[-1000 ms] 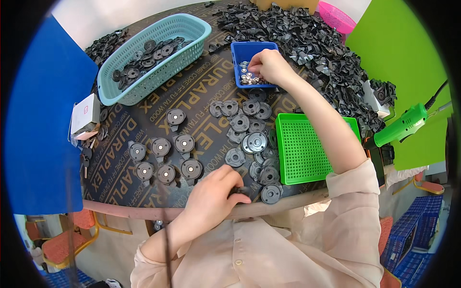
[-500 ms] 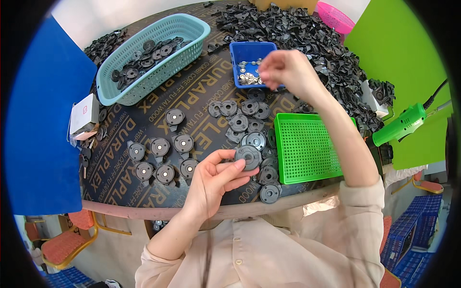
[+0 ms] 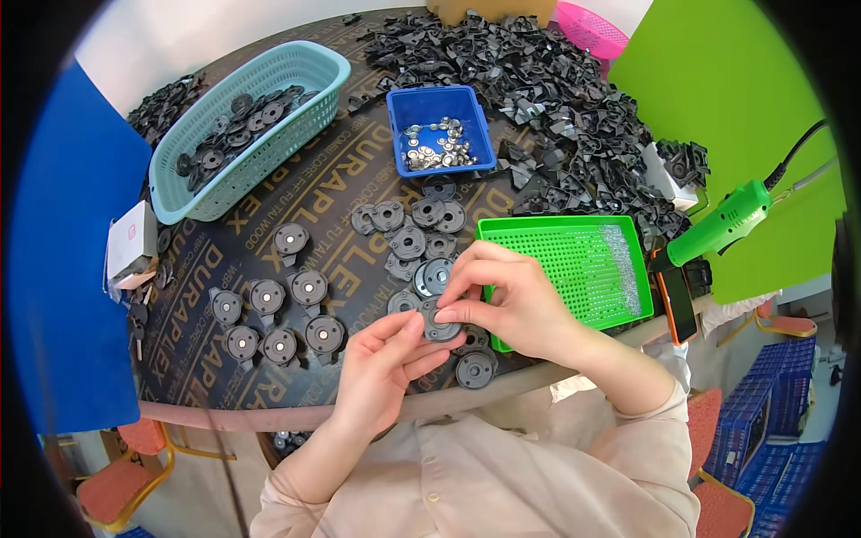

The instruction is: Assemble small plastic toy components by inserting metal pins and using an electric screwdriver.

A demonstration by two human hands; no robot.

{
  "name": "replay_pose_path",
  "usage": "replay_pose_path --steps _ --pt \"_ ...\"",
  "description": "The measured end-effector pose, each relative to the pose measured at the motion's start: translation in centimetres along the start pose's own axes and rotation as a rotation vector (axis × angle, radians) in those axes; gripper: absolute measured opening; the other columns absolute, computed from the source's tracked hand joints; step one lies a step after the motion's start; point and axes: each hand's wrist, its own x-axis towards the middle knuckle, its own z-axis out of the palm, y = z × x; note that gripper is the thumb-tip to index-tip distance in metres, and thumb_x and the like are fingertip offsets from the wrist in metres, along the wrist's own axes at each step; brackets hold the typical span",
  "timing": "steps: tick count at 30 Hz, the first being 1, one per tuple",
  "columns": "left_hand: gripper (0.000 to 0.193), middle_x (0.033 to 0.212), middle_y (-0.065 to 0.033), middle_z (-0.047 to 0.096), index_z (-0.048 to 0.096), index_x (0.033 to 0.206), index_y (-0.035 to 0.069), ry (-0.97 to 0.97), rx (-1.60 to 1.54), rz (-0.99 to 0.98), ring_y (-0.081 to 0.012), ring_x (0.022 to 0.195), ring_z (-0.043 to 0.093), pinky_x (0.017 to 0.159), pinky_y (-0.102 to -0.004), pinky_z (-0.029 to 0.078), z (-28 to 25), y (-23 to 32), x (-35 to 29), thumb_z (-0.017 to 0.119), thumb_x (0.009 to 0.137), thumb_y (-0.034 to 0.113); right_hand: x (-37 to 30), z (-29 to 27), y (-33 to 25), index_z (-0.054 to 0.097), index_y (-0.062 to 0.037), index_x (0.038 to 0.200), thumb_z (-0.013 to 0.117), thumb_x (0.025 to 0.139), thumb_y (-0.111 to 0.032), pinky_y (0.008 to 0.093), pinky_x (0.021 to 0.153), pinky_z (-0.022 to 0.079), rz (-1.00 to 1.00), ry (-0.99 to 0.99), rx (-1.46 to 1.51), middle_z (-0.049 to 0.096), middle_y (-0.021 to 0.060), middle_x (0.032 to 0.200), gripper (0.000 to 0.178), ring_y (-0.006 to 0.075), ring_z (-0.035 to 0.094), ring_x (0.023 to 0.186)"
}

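Note:
Between the thumb and fingers of my left hand [image 3: 377, 369] is a round black plastic disc [image 3: 441, 328], held above the near part of the table. My right hand [image 3: 516, 300] meets it from the right, its thumb and fingertips pinched together over the middle of the disc. Whatever is under those fingertips is hidden. Just beyond lies a loose cluster of similar discs [image 3: 407, 242]. To the left, several black round parts with tabs [image 3: 308, 287] stand in rough rows, each with a bright metal centre. A blue tray [image 3: 486, 134] farther off holds small round metal pieces [image 3: 444, 154].
A green perforated tray [image 3: 538, 235] with small silvery screws [image 3: 621, 269] lies to the right, beside a green electric screwdriver [image 3: 722, 222] and an orange-edged phone [image 3: 676, 305]. A teal basket [image 3: 242, 166] of discs stands far left. Black parts [image 3: 547, 85] are heaped at the back.
My right hand has come back from the blue tray to the disc in my left hand. The view has shifted, so more of the green tray and the phone show.

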Motion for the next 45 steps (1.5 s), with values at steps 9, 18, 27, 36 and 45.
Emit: replay_pose_path --steps 9,18,27,36,45 --pt "0.028 0.108 -0.0191 0.065 0.056 0.117 -0.006 -0.023 0.002 0.041 -0.0332 0.101 0.065 0.081 -0.0332 0.058 -0.2 0.3 -0.7 0.049 0.096 0.013 7.2 -9.9 9.2 0.063 -0.0049 0.092 0.067 0.077 -0.006 0.0366 0.074 0.048 0.029 0.385 -0.926 0.059 0.0101 0.085 0.016 0.0279 0.059 0.085" --pt "0.029 0.109 -0.0200 0.065 0.055 0.118 -0.007 -0.023 0.001 0.020 -0.0337 0.101 0.065 0.082 -0.0342 0.057 -0.6 0.8 -1.3 0.047 0.097 0.013 11.3 -11.6 11.7 0.063 -0.0098 0.109 0.064 0.082 -0.005 0.0350 0.082 0.049 -0.107 0.080 -0.700 0.060 0.0096 0.097 0.028 0.0269 0.060 0.093" --pt "0.032 0.110 -0.0195 0.064 0.054 0.120 -0.007 -0.011 0.014 0.009 -0.0335 0.101 0.065 0.081 -0.0335 0.058 -0.9 0.9 -1.5 0.048 0.097 0.015 9.9 -13.4 7.0 0.068 -0.0044 0.098 0.056 0.086 -0.003 0.0316 0.071 0.049 0.118 0.313 -0.390 0.067 0.0098 0.083 0.017 0.0187 0.063 0.075" --pt "0.031 0.109 -0.0188 0.065 0.057 0.116 -0.006 -0.069 -0.029 -0.088 -0.0329 0.100 0.065 0.078 -0.0321 0.058 -0.3 0.2 -1.1 0.048 0.098 0.018 -1.1 -6.7 4.8 0.068 -0.0054 0.092 0.060 0.082 0.003 0.0289 0.073 0.047 0.215 -0.193 -0.274 0.056 0.0053 0.088 0.015 0.0188 0.057 0.080" --pt "0.034 0.111 -0.0147 0.065 0.056 0.120 -0.004 -0.074 -0.018 -0.105 -0.0277 0.103 0.065 0.084 -0.0303 0.054 -0.4 -0.2 -1.3 0.052 0.097 0.019 -5.4 -4.7 3.9 0.064 -0.0040 0.098 0.075 0.067 0.001 0.0298 0.069 0.050 0.136 0.243 -0.468 0.064 0.0056 0.094 0.033 0.0176 0.060 0.086"
